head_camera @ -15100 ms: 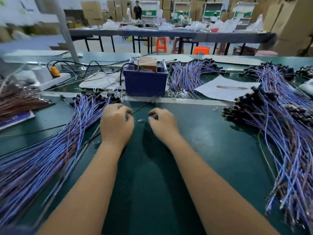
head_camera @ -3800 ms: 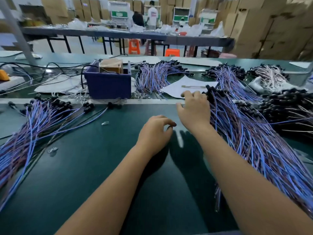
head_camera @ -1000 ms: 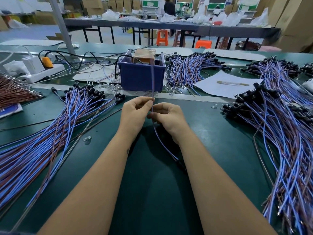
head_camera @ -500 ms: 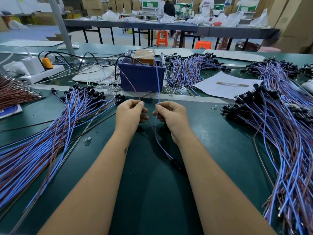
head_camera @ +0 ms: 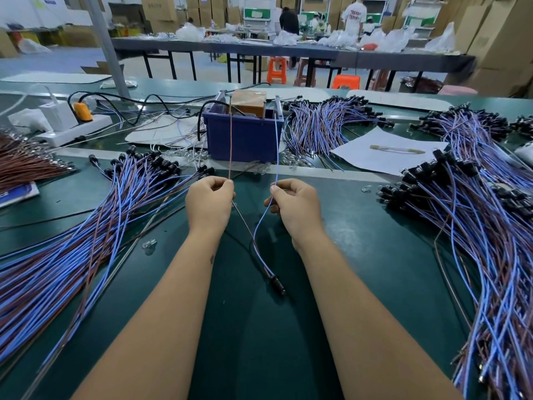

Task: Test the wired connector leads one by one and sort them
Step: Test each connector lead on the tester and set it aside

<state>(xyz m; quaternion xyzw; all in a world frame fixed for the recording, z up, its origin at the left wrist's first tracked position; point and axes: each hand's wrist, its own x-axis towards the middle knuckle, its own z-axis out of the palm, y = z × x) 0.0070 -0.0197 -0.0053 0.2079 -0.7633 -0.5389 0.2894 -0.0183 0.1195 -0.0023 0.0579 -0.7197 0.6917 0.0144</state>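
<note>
One connector lead lies between my hands, its black connector [head_camera: 277, 282] resting on the green mat near me. My left hand [head_camera: 209, 204] pinches the lead's brown wire [head_camera: 230, 145], which rises to the left post of the tester in the blue bin [head_camera: 241, 134]. My right hand [head_camera: 294, 207] pinches its blue wire [head_camera: 277, 145], which rises to the right post. A pile of leads [head_camera: 86, 215] fans out on the left, and a larger pile [head_camera: 476, 220] lies on the right.
Behind the bin lie another lead bundle [head_camera: 323, 125], a white sheet with a pen [head_camera: 386, 153], and a power strip with plugs [head_camera: 69, 125]. A small clear bulb [head_camera: 149, 243] lies on the mat at left. Brown wires [head_camera: 23, 163] are at far left.
My hands have moved apart, separating the two wires. The wire ends now reach up to the two posts at the bin, where half a second ago they were still close together.
</note>
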